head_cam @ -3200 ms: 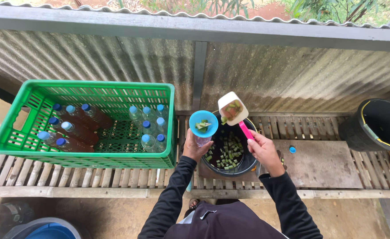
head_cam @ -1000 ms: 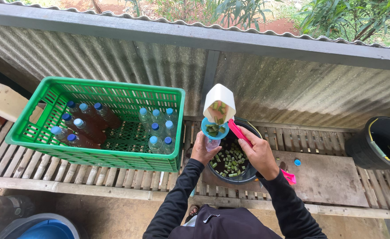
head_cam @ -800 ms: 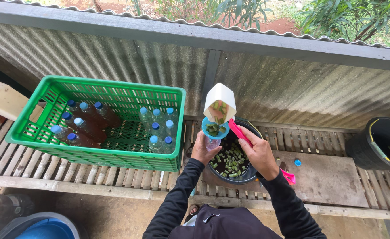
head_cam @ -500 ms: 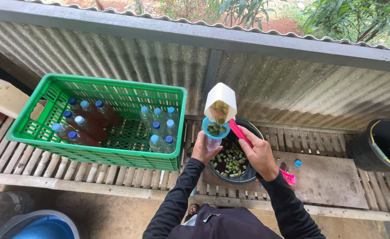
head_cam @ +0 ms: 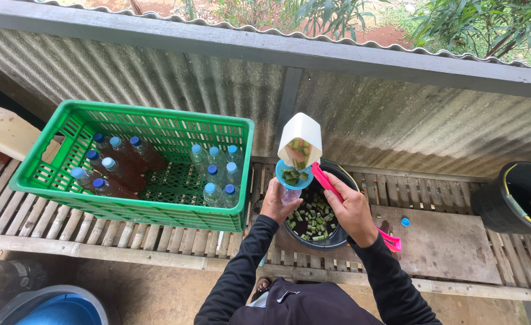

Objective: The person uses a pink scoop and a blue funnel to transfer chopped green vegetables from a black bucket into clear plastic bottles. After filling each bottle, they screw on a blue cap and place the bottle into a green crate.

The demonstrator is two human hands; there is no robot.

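White scoop (head_cam: pixel 300 137) with pink handle, tipped mouth-down, green cut pieces sliding into the blue funnel (head_cam: pixel 294 175) just below it. My right hand (head_cam: pixel 348 207) is closed round the handle; my left hand (head_cam: pixel 279 200) grips the clear bottle (head_cam: pixel 289 195) under the funnel, mostly hidden by fingers. Black bucket (head_cam: pixel 332 238) of pieces directly beneath. Green crate (head_cam: pixel 134 212) of blue-capped bottles at 9 o'clock. Slatted wooden bench (head_cam: pixel 446 241); corrugated metal wall (head_cam: pixel 398 120) at 12 o'clock.

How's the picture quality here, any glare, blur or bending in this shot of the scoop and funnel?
Head view: soft even daylight, no hard shadows or glare; straight edges bow toward the frame borders, a wide-lens effect; the white scoop, blue funnel and green crate look sharp, with no motion blur on either hand.
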